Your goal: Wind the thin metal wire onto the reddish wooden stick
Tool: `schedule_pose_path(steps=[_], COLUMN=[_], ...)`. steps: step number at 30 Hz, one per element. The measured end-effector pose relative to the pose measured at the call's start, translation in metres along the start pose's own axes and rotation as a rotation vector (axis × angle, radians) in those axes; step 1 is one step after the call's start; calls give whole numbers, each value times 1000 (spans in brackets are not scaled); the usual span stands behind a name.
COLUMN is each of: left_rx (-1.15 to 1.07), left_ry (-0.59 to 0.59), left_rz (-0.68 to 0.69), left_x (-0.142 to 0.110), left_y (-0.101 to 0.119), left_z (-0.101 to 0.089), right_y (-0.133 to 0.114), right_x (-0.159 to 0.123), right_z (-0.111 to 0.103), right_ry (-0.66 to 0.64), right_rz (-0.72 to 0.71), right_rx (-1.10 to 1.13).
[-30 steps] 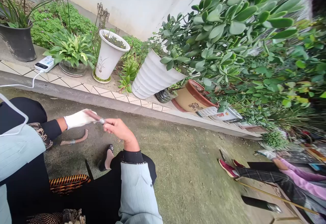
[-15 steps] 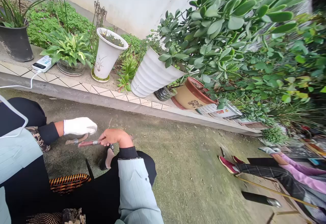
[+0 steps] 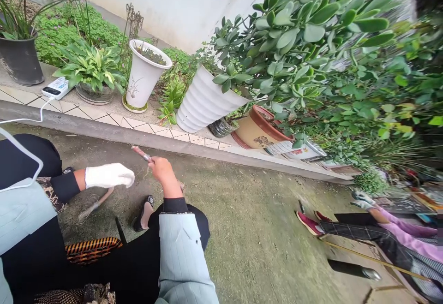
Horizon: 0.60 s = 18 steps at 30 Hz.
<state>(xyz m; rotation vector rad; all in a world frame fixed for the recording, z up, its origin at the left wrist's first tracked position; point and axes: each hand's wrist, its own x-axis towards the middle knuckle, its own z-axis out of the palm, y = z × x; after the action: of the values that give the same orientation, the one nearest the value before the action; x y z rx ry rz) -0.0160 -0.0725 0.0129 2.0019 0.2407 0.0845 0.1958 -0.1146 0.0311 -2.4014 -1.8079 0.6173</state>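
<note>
My left hand (image 3: 110, 175), in a white glove, has its fingers drawn together. A curved, light brown stick (image 3: 104, 197) reaches down and left from beneath the glove; its lower end is smeared by motion, with pale wisps around it. How the glove grips the stick is hidden. My bare right hand (image 3: 161, 169) is wrapped around a reddish-brown stick (image 3: 139, 152) that points up and left, with a grey binding (image 3: 147, 158) just beyond the fingers. The stick's other end shows behind the wrist. The two hands are apart, above the concrete ground.
An orange-and-black woven basket (image 3: 92, 249) lies by my legs, close to my shoe (image 3: 141, 216). A tiled ledge (image 3: 152, 128) carries several potted plants and a white device (image 3: 57, 88) with a cable. At right, another person (image 3: 391, 230) wears red shoes and gloves.
The reddish-brown stick has swung from nearly level to pointing up and left, and my right hand has risen. The curved stick has tipped downward beneath the glove, away from the other stick.
</note>
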Motion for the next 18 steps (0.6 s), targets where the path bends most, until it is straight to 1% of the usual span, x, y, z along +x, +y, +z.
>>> schedule_pose_path(steps=[1, 3, 4, 5, 7, 8, 9, 10, 11, 13, 14, 15, 16, 17, 18], left_rx=[-4, 7, 21, 36, 69, 80, 86, 87, 82, 58, 48, 23, -1, -16, -22], left_ry=[29, 99, 134, 166, 240, 274, 312, 350, 372, 364, 298, 234, 158, 97, 65], left_rz=[-3, -35, -58, -85, -143, -160, -171, -180, -185, -193, -175, -146, -105, -66, -42], left_x=[-2, -6, -7, -9, -10, -10, -10, -9, -7, -3, -1, 1, 2, 4, 4], left_y=[1, 0, -2, -5, -11, -15, -19, -22, -25, -28, -27, -25, -22, -18, -15], left_z=[-5, -17, -23, -28, -36, -37, -38, -37, -35, -26, -21, -16, -10, -6, -3], right_y=[-2, -6, -7, -7, -4, -1, 2, 5, 9, 14, 16, 17, 16, 15, 13], right_x=[-1, -5, -8, -11, -17, -20, -22, -23, -24, -22, -19, -16, -13, -10, -8], right_z=[1, 2, 1, 0, -4, -7, -11, -15, -18, -22, -22, -20, -18, -14, -10], right_ry=[-56, -212, -323, -464, -756, -846, -881, -842, -729, -426, -286, -177, -97, -40, -6], right_rz=[3, -42, -79, -129, -260, -332, -400, -449, -469, -424, -371, -313, -259, -213, -175], right_rx=[-87, -158, -154, -120, 47, 174, 325, 483, 624, 813, 843, 822, 754, 652, 523])
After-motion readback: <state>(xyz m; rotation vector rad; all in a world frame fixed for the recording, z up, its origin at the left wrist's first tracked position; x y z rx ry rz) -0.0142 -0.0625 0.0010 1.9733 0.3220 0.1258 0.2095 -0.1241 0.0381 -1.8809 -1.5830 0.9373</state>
